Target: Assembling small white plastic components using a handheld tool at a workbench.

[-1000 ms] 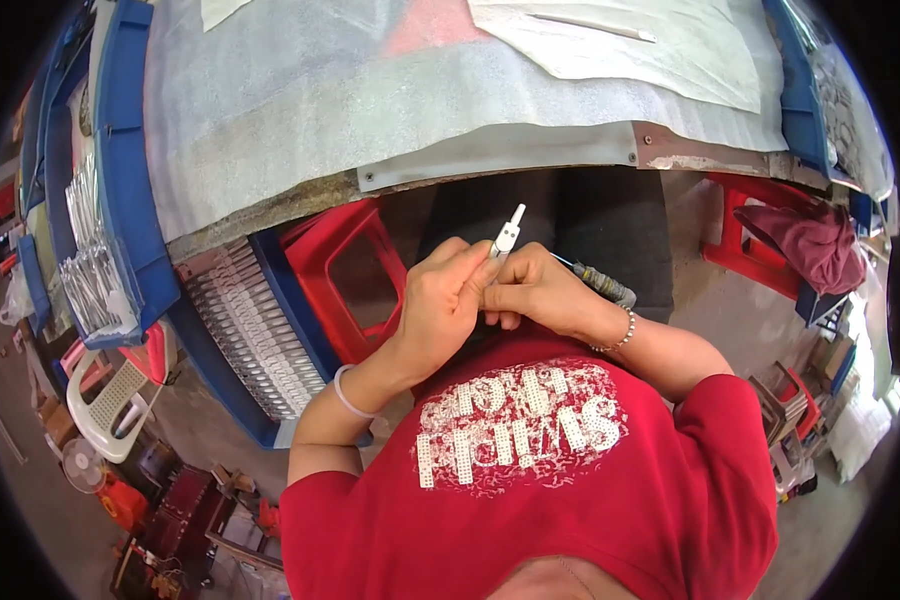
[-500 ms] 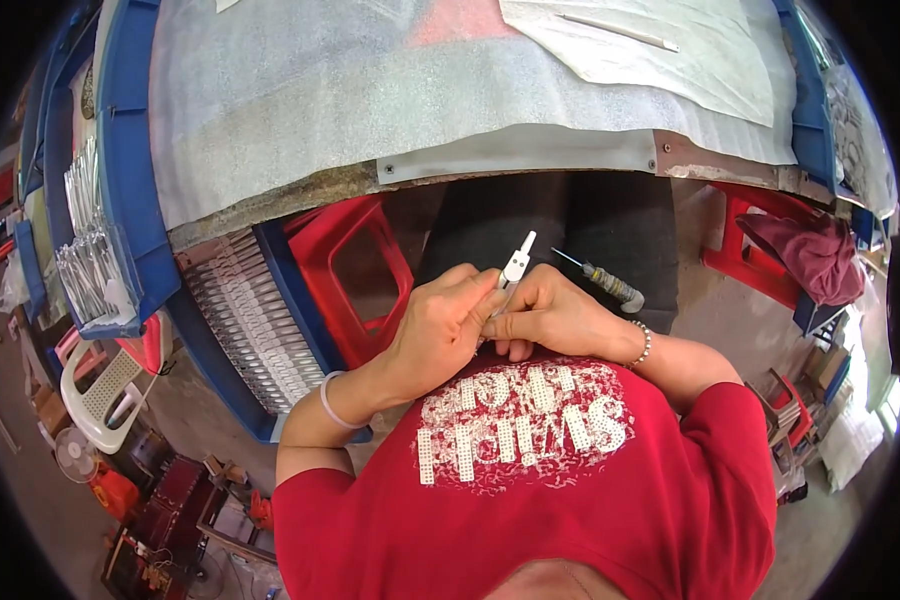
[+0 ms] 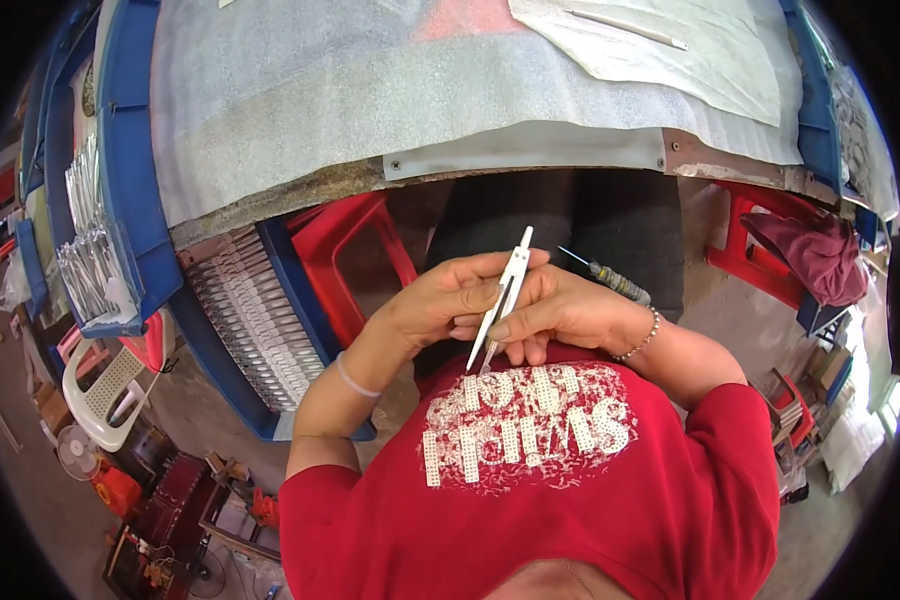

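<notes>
My left hand (image 3: 440, 300) and my right hand (image 3: 560, 310) meet in front of my chest, below the table's edge. Between their fingers stands a white compass-like divider (image 3: 502, 300) with two thin metal legs, its hinged head pointing up and its tips pointing down toward my red shirt. Both hands grip it. My right hand also holds a small screwdriver (image 3: 610, 280) with a grey ribbed handle, its thin shaft sticking out to the left behind the knuckles.
A table covered in grey foam sheet (image 3: 390, 110) fills the top. A red plastic stool (image 3: 355, 260) and a blue crate of white parts (image 3: 245, 320) stand under it at the left. A red stool with a maroon cloth (image 3: 810, 255) stands at the right.
The divider's legs have come into sight below my hands, pointing down at my shirt. My hands have stayed together at about the same place.
</notes>
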The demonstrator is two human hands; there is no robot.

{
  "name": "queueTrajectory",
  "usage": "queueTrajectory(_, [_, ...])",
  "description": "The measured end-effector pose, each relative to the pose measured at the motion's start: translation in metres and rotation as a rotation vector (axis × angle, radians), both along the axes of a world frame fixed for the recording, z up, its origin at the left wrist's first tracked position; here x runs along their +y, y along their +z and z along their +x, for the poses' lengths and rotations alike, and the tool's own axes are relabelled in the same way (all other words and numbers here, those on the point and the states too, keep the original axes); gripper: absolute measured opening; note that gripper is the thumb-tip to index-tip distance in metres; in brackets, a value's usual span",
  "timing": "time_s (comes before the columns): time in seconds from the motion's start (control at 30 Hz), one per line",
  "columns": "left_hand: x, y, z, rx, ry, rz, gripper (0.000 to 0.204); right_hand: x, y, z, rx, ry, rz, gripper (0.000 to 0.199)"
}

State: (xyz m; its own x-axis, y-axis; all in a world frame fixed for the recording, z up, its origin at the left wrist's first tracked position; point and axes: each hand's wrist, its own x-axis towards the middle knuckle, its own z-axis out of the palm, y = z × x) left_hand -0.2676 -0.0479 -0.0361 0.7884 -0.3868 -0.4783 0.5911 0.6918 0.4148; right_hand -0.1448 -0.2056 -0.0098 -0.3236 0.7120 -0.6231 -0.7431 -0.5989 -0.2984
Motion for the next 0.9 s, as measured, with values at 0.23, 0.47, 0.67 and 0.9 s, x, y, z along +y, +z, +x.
queueTrajectory(0.23, [-0.009,-0.036,-0.006,-0.088,0.181,-0.302,0.036,-0.028,0.017,0.012,-1.194,-0.065,0.118,0.023])
queueTrajectory(0.47, [0.000,-0.036,-0.008,-0.039,0.334,-0.147,0.034,-0.066,-0.001,0.019,-2.144,0.550,0.325,0.021])
queueTrajectory(0.67, [-0.019,-0.005,-0.011,0.069,0.201,0.352,0.023,-0.051,0.049,0.025,-1.384,0.119,0.149,0.032])
queueTrajectory(0.9, [-0.052,0.005,-0.001,0.311,0.394,0.360,0.026,-0.048,0.061,0.023,-1.677,0.445,0.208,0.047])
